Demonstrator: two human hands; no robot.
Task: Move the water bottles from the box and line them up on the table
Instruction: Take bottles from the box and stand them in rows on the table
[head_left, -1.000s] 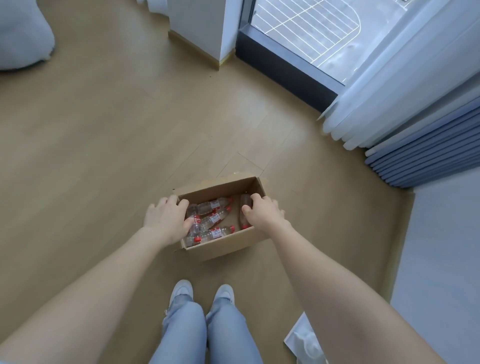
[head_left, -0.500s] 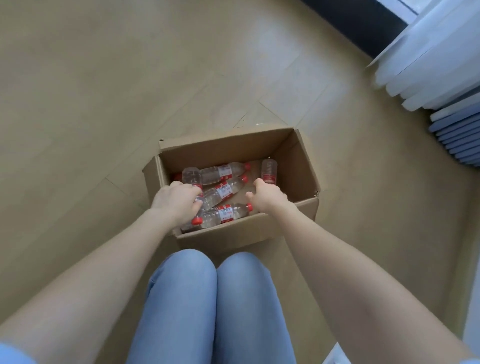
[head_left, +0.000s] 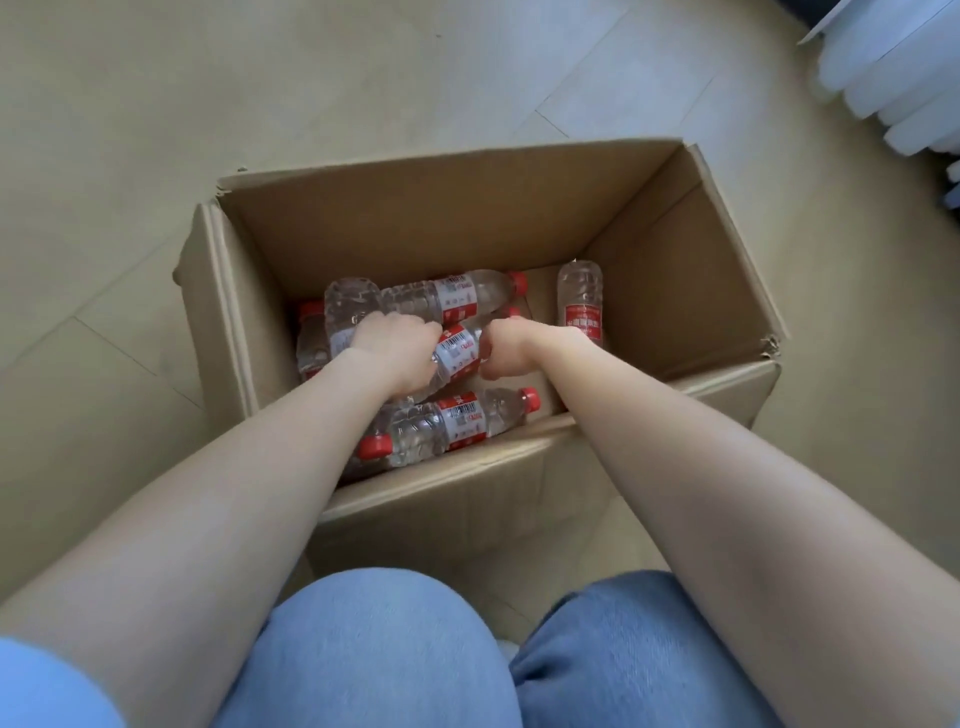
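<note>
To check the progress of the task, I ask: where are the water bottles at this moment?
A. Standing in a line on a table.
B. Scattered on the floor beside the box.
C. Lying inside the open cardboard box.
C: the water bottles all lie inside the cardboard box, where the left hand grips one and the right hand is curled among them.
</note>
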